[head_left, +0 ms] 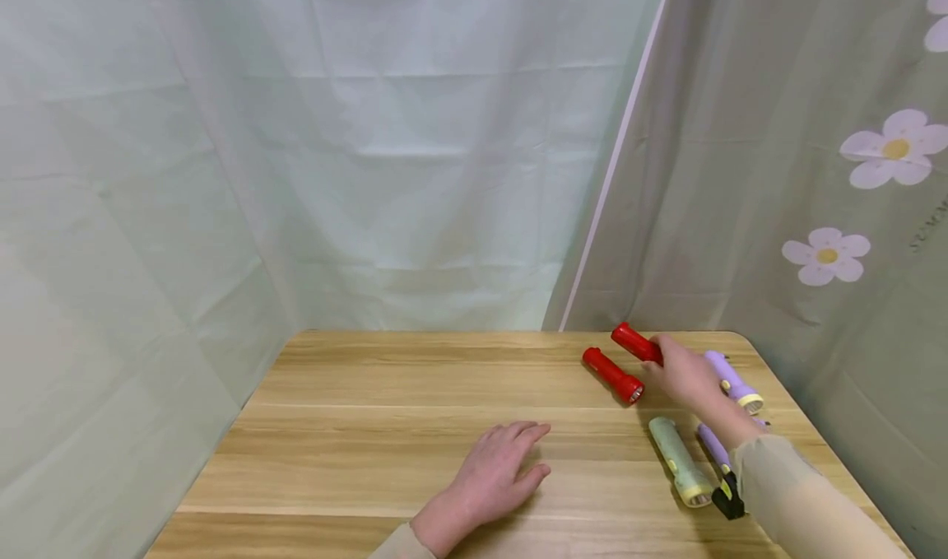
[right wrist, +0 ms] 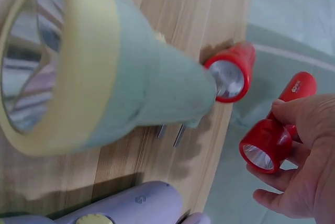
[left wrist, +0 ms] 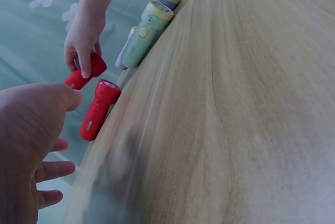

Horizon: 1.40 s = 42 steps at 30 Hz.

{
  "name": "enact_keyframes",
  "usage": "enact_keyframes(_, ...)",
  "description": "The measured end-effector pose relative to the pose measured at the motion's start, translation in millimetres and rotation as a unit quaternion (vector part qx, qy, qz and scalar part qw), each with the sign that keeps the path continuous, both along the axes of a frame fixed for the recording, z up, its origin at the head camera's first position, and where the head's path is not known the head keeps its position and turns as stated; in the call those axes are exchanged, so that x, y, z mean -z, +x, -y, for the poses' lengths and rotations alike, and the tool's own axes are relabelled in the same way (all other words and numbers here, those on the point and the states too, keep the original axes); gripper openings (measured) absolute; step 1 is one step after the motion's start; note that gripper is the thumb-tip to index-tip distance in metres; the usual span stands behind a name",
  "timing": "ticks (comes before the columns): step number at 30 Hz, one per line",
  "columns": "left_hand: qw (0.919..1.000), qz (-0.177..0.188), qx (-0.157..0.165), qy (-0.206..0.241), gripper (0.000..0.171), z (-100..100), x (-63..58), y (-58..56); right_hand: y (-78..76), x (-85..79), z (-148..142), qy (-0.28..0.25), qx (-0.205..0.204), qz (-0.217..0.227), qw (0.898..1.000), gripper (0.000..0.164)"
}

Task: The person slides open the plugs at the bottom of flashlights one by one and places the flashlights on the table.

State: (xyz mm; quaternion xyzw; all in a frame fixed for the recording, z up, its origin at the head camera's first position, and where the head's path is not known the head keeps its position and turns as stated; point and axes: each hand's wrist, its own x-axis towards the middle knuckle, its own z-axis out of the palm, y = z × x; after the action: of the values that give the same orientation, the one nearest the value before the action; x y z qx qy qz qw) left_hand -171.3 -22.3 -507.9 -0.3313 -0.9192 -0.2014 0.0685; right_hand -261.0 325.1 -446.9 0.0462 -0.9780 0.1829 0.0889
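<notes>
Green torch (right wrist: 152,80) looms as right hand (right wrist: 309,156) grips red torch (right wrist: 272,137), best kept clear of its twin (head_left: 611,374), left hand (head_left: 498,472) spread.

The right fingers (right wrist: 277,180) hold a red tubular flashlight (head_left: 636,343); on the wooden table (head_left: 355,427), another (head_left: 611,375) lies left, a purple-yellow one (head_left: 731,379) right.
</notes>
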Motion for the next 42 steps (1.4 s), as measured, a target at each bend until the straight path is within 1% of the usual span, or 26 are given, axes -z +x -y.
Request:
enact_keyframes(4, 0.9999, 0.006, 0.0, 0.01, 0.056, 1.1, -1.7, -0.3, 6.0, -1.5, 10.0, -0.004, -0.011, -0.032, 0.999, 0.039)
enact_keyframes(8, 0.9997, 0.013, 0.001, 0.02, 0.056, 3.2, -3.0, -1.2, 12.4, -1.8, 20.7, -0.012, -0.025, -0.05, 0.998, 0.041)
enact_keyframes(15, 0.9989, 0.007, -0.001, 0.046, 0.054, 11.1, -5.5, -1.3, 27.8, -4.0, 44.1, -0.014, -0.048, -0.081, 0.995, 0.046)
enact_keyframes(19, 0.9971, 0.019, -0.004, 0.073, 0.054, 17.6, -7.8, 0.8, 38.7, -5.0, 58.4, -0.021, -0.069, -0.115, 0.991, 0.046)
enact_keyframes(21, 0.9958, 0.027, -0.009, 0.088, 0.054, 20.8, -7.9, 1.7, 44.3, -4.7, 65.4, -0.027, -0.078, -0.129, 0.988, 0.048)
enact_keyframes(26, 0.9905, 0.041, -0.02, 0.13, 0.053, 27.8, -9.0, 1.8, 58.9, -6.7, 81.5, -0.036, -0.092, -0.137, 0.986, 0.057)
enact_keyframes(29, 0.9854, 0.054, -0.03, 0.159, 0.054, 30.8, -11.4, 1.1, 67.0, -8.2, 89.4, -0.034, -0.096, -0.138, 0.985, 0.058)
enact_keyframes(31, 0.9805, 0.068, -0.041, 0.18, 0.056, 32.2, -13.2, 0.6, 71.7, -8.6, 93.7, -0.036, -0.102, -0.144, 0.984, 0.057)
enact_keyframes(34, 0.9719, 0.078, -0.054, 0.216, 0.057, 33.1, -16.0, 0.0, 78.0, -7.4, 99.3, -0.032, -0.109, -0.159, 0.981, 0.056)
enact_keyframes(36, 0.9629, 0.089, -0.06, 0.248, 0.057, 32.6, -18.5, -0.2, 82.0, -6.1, 102.6, -0.029, -0.112, -0.171, 0.978, 0.057)
enact_keyframes(40, 0.9404, 0.121, -0.067, 0.311, 0.057, 30.8, -23.8, -0.1, 88.2, -2.3, 109.3, -0.021, -0.115, -0.191, 0.975, 0.057)
enact_keyframes(42, 0.9306, 0.135, -0.068, 0.333, 0.057, 29.6, -25.6, -0.3, 90.5, -0.6, 112.7, -0.021, -0.115, -0.197, 0.973, 0.056)
